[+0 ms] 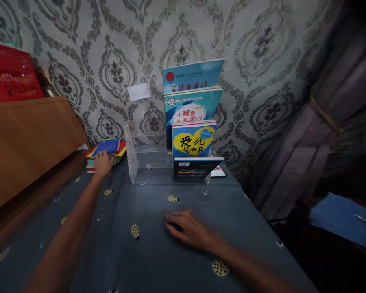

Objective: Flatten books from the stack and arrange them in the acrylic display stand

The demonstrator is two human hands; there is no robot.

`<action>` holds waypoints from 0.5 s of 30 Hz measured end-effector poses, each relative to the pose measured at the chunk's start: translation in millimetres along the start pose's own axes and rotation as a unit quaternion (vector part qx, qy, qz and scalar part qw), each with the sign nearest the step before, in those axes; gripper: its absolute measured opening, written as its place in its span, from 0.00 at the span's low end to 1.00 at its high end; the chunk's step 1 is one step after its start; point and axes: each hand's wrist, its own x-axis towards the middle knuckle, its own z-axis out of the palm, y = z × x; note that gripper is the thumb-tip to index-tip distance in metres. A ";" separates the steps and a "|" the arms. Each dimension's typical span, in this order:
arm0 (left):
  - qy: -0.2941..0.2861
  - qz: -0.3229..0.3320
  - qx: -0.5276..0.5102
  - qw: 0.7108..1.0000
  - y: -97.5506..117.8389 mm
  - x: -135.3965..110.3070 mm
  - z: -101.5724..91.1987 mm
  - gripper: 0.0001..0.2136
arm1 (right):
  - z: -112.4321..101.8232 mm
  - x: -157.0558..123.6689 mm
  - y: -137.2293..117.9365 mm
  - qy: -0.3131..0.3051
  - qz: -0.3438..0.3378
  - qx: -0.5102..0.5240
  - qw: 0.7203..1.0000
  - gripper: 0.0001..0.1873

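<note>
My left hand (103,162) reaches far forward and grips the near edge of the top blue book (107,146) on a small stack of colourful books (93,159) at the table's far left. My right hand (186,228) rests palm down on the dark blue patterned tablecloth (146,252), fingers curled loosely, holding nothing. A clear acrylic tiered book stand (134,160) sits against the wall. Its right half holds several children's books (192,118) standing in steps, with a dark book (195,167) at the front.
A wooden cabinet (24,142) with a red box (10,73) on top stands at the left. A phone (218,172) lies beside the stand. Dark curtains (332,122) hang on the right, and a blue cloth (344,219) lies below them. A white card (138,91) sticks to the wallpaper.
</note>
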 end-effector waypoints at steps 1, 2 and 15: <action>-0.006 0.003 0.005 1.000 0.6 6.1 3.0 0.25 | -0.8 0.8 -0.1 -0.003 0.004 0.008 1.000 0.11; -0.012 0.008 0.008 1.000 1.9 11.4 5.9 0.26 | -1.5 1.4 -0.1 -0.007 0.009 0.014 1.000 0.11; -0.064 0.073 0.083 0.992 5.4 35.4 6.0 0.18 | -2.3 0.2 3.2 -0.024 0.024 0.025 0.999 0.11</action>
